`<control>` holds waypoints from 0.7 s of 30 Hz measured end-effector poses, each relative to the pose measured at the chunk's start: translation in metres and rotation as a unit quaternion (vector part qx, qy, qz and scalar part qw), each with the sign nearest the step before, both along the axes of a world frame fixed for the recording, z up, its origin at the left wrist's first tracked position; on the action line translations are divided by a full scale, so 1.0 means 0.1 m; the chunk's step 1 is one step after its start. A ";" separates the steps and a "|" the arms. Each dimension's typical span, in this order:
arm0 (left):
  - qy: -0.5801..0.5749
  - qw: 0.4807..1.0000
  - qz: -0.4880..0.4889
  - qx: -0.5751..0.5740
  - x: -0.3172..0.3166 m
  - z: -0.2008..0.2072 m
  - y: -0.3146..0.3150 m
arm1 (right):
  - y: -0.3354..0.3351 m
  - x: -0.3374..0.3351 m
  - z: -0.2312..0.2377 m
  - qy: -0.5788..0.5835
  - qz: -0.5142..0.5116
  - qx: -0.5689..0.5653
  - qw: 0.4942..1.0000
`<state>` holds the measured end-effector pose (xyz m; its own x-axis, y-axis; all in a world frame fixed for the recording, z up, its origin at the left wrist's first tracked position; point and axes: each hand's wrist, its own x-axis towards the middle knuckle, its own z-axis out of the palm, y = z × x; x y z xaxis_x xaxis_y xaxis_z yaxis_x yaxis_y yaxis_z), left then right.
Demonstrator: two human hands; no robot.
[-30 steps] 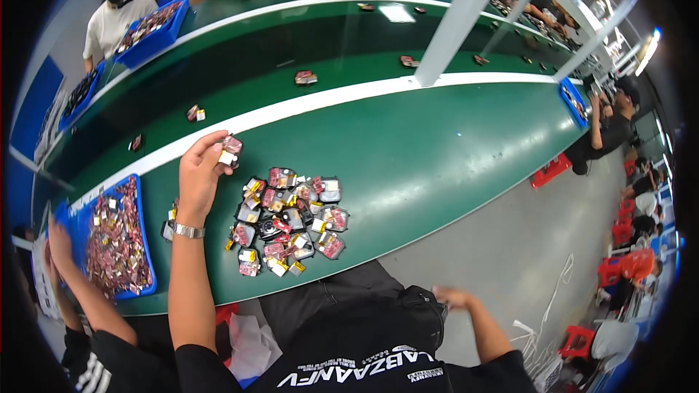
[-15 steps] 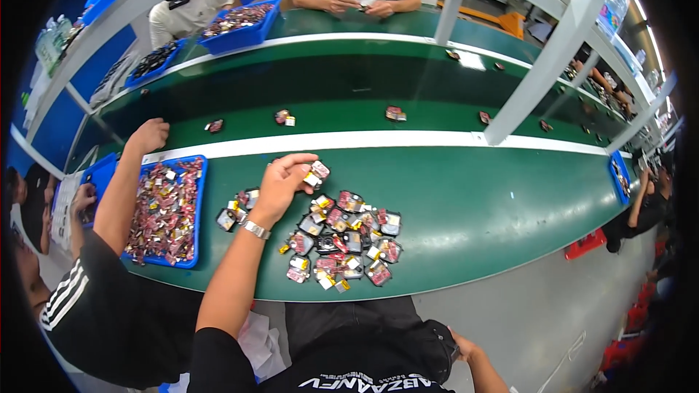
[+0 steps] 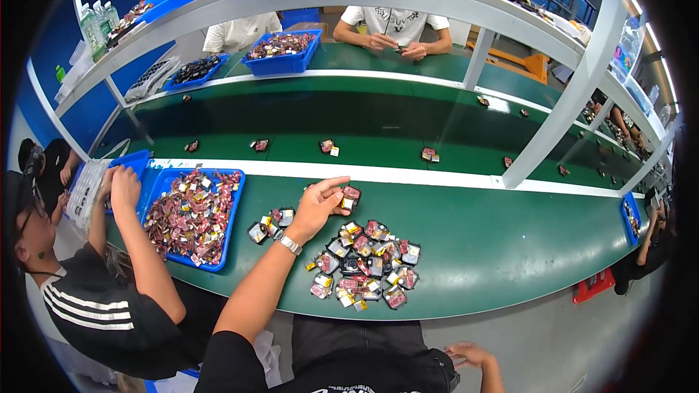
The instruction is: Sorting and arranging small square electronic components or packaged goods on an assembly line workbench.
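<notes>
My left hand point(image 3: 319, 207), a metal-band watch on its wrist, pinches a small electronic module point(image 3: 351, 198) with a red circuit board and a pale battery. The hand is over the green bench point(image 3: 480, 247), short of the white rail. Just below it lies a pile of similar modules point(image 3: 364, 266) in black housings with red boards and yellow-taped batteries. A smaller cluster point(image 3: 271, 224) sits left of my wrist. Beside my lap, off the bench, my right hand point(image 3: 472, 355) is open with its fingers stretched out, holding nothing.
A blue tray point(image 3: 231, 236) heaped with red-board parts stands at left, beside a co-worker point(image 3: 109, 298) with both hands at another blue tray. Beyond the white rail point(image 3: 378, 179), spaced modules lie on the green belt point(image 3: 291, 120). A grey post point(image 3: 557, 87) rises at right. Another person sits opposite.
The view has shifted, so the scene sits lower and further right. The co-worker's hand has drawn back from the belt, where a module now shows. My right hand's fingers have come into sight.
</notes>
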<state>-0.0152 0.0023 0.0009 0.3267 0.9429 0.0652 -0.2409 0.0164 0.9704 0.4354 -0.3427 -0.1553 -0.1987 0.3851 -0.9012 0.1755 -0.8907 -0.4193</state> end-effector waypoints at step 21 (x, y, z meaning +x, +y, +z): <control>-0.006 0.999 0.007 -0.040 0.19 0.04 0.08 | 3.41 -2.43 1.89 -0.166 0.022 0.791 0.589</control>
<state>0.0035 0.0101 0.0050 0.3132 0.9497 -0.0067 -0.2525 0.0900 0.9634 0.1923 -0.0017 0.0334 -0.1541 0.7958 0.5857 0.4908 0.5761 -0.6536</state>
